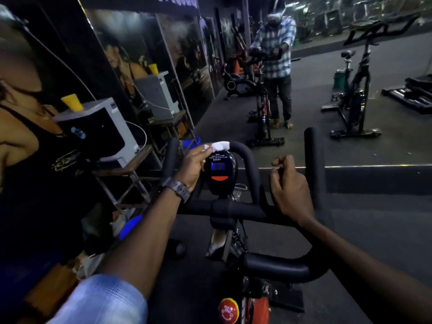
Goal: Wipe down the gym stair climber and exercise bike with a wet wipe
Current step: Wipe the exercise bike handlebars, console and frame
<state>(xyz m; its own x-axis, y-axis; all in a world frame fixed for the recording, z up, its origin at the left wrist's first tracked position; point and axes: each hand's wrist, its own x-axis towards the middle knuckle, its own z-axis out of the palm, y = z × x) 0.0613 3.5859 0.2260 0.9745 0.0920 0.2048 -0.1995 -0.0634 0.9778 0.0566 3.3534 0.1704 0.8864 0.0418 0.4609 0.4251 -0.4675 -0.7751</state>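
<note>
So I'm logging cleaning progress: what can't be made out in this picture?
- Console readout: head view, too small and blurred.
- Handlebar under the wipe: covered by it and the left hand.
- Right hand contact with the bar: unclear from behind.
- Stair climber: not identifiable.

No wording reads clearly. The black oval console (221, 170) on the exercise bike's handlebars shows a glowing blue display with blurred digits, above a red button at 6 o'clock. The round red-and-yellow knob (228, 311) on the frame carries printing too small to make out.
</note>
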